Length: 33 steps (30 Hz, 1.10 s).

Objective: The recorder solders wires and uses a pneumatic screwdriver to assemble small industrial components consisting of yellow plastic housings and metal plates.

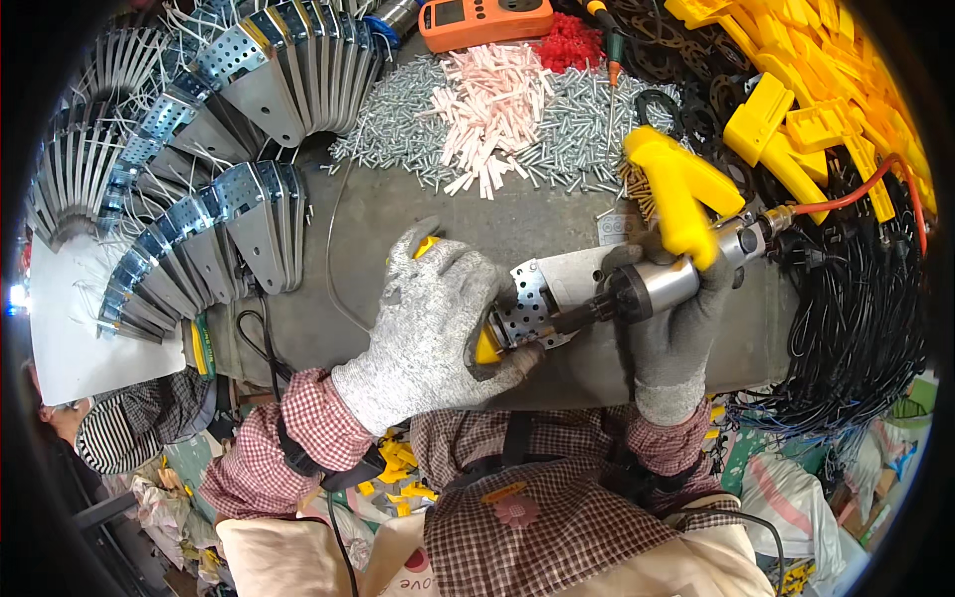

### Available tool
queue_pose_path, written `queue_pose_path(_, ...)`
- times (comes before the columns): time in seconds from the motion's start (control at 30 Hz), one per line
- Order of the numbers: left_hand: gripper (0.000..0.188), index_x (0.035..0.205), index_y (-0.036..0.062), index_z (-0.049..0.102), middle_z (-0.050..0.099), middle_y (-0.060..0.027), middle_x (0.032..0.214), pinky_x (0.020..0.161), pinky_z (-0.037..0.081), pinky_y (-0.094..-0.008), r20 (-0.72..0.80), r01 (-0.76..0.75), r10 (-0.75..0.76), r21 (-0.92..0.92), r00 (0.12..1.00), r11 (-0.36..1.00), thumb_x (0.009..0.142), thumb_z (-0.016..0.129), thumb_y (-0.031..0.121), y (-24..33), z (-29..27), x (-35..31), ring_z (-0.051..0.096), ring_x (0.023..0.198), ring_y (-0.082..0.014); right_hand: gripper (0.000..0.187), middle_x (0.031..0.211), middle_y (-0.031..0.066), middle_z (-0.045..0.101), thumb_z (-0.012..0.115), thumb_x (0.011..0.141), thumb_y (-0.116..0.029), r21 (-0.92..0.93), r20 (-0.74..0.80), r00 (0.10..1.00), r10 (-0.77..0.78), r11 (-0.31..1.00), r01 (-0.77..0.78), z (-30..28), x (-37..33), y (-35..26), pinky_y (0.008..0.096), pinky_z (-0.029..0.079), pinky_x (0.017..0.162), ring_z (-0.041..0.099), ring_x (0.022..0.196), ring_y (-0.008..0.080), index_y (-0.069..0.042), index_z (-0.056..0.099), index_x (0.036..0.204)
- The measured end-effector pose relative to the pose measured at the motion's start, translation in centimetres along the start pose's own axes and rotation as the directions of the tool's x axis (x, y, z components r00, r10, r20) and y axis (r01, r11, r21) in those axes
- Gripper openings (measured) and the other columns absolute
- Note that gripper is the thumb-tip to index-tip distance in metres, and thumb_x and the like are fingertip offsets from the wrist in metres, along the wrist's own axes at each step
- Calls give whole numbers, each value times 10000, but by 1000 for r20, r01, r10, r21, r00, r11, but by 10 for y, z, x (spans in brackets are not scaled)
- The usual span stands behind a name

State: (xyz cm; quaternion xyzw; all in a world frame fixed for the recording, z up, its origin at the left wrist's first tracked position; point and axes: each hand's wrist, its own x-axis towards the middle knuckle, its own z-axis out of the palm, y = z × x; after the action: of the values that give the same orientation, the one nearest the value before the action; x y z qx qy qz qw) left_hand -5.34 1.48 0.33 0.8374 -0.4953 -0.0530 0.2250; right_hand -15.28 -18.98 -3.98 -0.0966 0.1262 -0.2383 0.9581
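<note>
In a grey knit glove, my left hand (438,308) is wrapped round a yellow plastic handle (487,346), most of it hidden under the palm. A perforated metal bracket (527,303) and a flat grey plate (577,277) extend rightward from that handle. My right hand (676,343), also gloved, grips a silver air screwdriver (667,289) lying nearly level. Its dark nose reaches to the bracket beside my left fingers. A blurred yellow plastic handle shell (676,184) overlaps the right hand and tool; whether the hand holds it I cannot tell.
Rows of grey plates with perforated brackets (189,239) stand at left. Screws (398,114) and pale pink sleeves (487,109) lie at the back beside an orange meter (482,22). Yellow shells (796,109) and black cables (846,308) fill the right; a red hose (865,189) joins the screwdriver.
</note>
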Motion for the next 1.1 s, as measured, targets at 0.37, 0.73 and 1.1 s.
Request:
queue_pose_path(0.37, 477, 884, 82, 636, 599, -109, 864, 1120, 320, -575, 11, 35, -35, -3, 999, 999, 655, 842, 446, 6, 1, 7, 599, 921, -341, 432, 1301, 89, 580, 642, 958, -233, -255, -11, 999, -36, 966, 32, 10, -3, 1, 638, 445, 1057, 596, 1177, 228, -156, 496, 1358)
queue_pose_path(0.73, 194, 848, 98, 618, 601, -76, 778, 1081, 374, -530, -43, 152, -155, -56, 987, 987, 665, 681, 115, 5, 5, 11, 604, 828, -322, 394, 1363, 107, 553, 615, 975, -198, -175, -66, 996, -57, 984, 44, 21, 16, 0, 770, 320, 1086, 518, 1317, 291, -145, 495, 1346)
queue_pose_path(1.1, 206, 826, 69, 631, 606, -97, 806, 933, 406, -511, -101, 118, -128, -103, 987, 988, 641, 690, 139, -4, 3, 5, 586, 843, -343, 490, 1422, 140, 531, 678, 955, -267, -243, 388, 922, 19, 967, 82, 11, 17, -8, 705, 361, 1101, 509, 1329, 334, -151, 490, 1392)
